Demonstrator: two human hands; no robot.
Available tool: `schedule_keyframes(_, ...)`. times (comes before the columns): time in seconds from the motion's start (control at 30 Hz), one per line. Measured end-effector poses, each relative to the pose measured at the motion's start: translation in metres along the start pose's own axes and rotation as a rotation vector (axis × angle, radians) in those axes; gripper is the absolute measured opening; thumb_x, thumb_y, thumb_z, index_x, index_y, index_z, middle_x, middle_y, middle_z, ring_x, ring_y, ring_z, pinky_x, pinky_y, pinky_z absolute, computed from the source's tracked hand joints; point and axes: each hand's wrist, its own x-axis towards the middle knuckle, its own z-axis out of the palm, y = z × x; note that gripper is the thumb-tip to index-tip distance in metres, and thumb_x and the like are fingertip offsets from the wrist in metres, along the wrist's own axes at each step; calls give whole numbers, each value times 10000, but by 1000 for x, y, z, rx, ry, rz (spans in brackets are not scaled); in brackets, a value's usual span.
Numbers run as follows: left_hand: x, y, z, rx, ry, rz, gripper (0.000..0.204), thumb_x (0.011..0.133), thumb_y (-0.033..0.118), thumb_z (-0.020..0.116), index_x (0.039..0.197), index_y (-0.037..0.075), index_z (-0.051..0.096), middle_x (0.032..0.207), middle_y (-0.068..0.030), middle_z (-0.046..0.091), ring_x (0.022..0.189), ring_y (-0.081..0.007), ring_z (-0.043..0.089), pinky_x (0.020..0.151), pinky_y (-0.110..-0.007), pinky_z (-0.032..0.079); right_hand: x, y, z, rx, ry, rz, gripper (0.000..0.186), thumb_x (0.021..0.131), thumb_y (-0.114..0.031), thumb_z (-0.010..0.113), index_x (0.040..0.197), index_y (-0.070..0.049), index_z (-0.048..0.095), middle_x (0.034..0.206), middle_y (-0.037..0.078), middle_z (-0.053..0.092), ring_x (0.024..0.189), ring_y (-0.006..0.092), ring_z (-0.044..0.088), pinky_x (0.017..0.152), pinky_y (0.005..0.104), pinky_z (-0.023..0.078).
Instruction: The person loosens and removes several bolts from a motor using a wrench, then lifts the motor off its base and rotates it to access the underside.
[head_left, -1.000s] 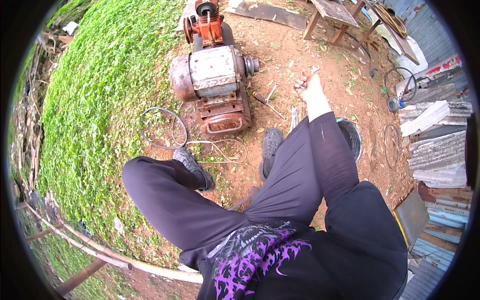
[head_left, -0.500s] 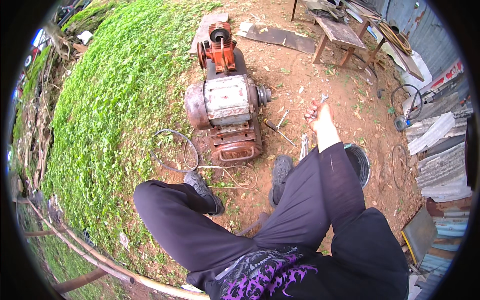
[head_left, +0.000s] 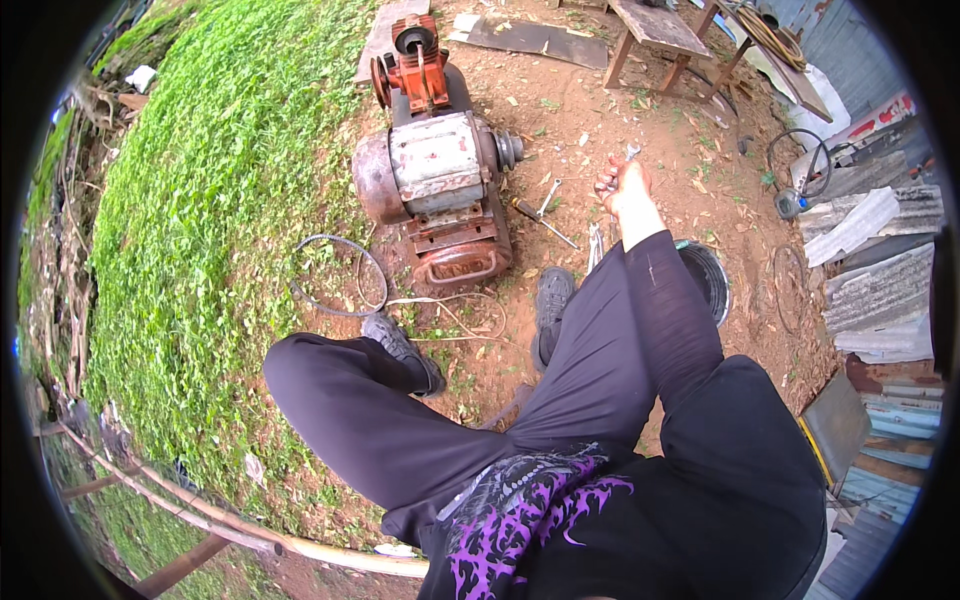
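Note:
My right hand [head_left: 628,188] is stretched out palm up over the dirt beyond my right knee. Its fingers curl round a small wrench [head_left: 632,152], whose open silver end sticks out past the hand; the rest is hidden. On the ground to its left lie another wrench [head_left: 549,197] and a screwdriver [head_left: 525,208] with a long shaft. Closer to my right shoe, several more metal tools [head_left: 595,245] lie together. Ahead stands an old grey and rust motor [head_left: 440,165] on a rusty red base, with an orange compressor head [head_left: 420,82] behind it. My left hand is out of view.
A black bucket [head_left: 712,285] stands beside my right forearm. A looped belt [head_left: 383,275] and a thin cord [head_left: 465,335] lie near my left shoe. Wooden benches [head_left: 660,27] stand far right, with corrugated sheets [head_left: 880,280] along the right side. Grass covers the left.
The view has tilted, so the motor, tools and benches sit higher and slightly left in the picture. My right hand still grips the wrench in much the same pose.

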Motion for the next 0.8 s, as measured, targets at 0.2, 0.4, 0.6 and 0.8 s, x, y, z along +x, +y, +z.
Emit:
schedule_keyframes(0.2,1,-3,-2,8,-25,-3,406,864,143,519,1234,-15,576,1140,-157,645,1100,-283,583,974,-371,434,-10,3,4,-16,30,-10,162,961,-102,320,904,-49,462,600,-8,334,502,129,291,478,298,263)
schedule_keyframes(0.4,-1,-9,-4,16,-49,-20,414,865,145,510,1239,-20,572,1145,-162,643,1108,-286,579,977,-371,431,-11,1,-2,-9,31,-17,165,959,-101,303,888,-57,446,601,-7,321,506,132,284,482,302,262)
schedule_keyframes(0.6,-8,-15,-5,24,-56,-40,421,866,147,500,1244,-25,568,1151,-166,640,1116,-289,576,981,-372,429,-5,2,-2,-13,31,-36,172,967,-112,306,909,-51,457,601,-9,322,507,127,281,483,299,256)
schedule_keyframes(0.8,-12,-17,-5,28,-51,-49,428,868,149,491,1250,-30,565,1156,-171,638,1124,-293,572,984,-372,426,-7,6,5,-13,44,-15,159,965,-103,311,917,-52,453,600,-11,325,508,126,293,475,295,250)
